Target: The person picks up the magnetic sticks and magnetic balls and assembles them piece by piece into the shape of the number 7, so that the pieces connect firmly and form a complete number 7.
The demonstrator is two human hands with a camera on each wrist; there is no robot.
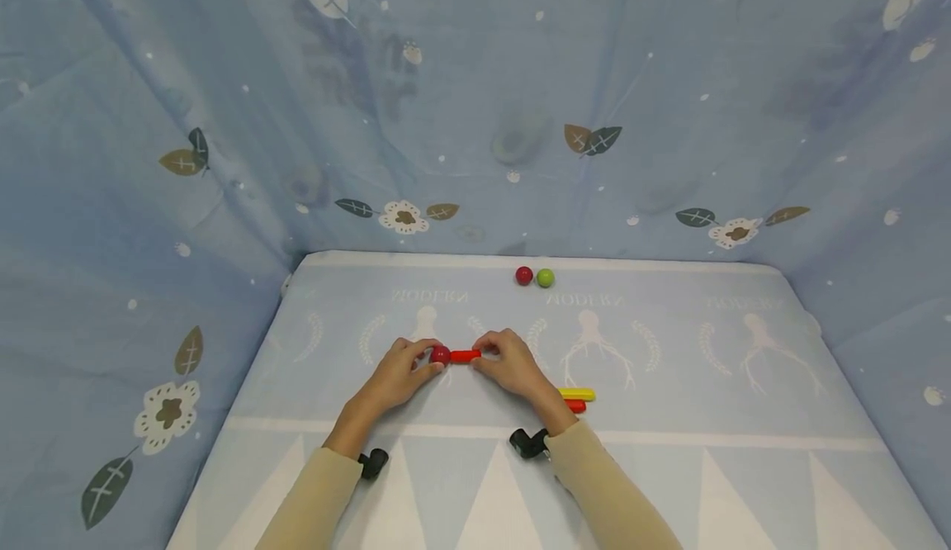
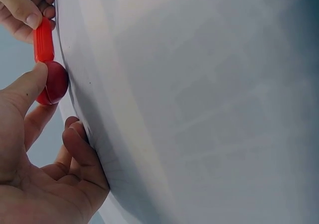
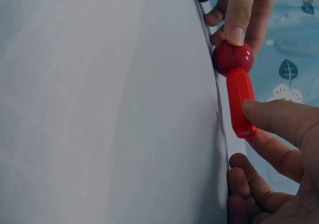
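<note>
On the pale blue mat [image 1: 669,385] my left hand [image 1: 404,368] pinches a dark red ball [image 1: 441,355] between thumb and fingers. My right hand [image 1: 505,362] pinches a red stick [image 1: 466,356] whose end meets that ball. In the left wrist view my thumb lies on the red ball [image 2: 52,82] and the red stick [image 2: 43,40] runs up to the other hand. In the right wrist view the red stick [image 3: 239,102] joins the red ball [image 3: 233,57], with my thumb near the stick's free end.
A yellow stick [image 1: 577,394] and another red stick [image 1: 575,406] lie just right of my right wrist. A red ball [image 1: 523,276] and a green ball [image 1: 546,277] sit at the mat's far edge. Blue leaf-patterned cloth walls surround the mat.
</note>
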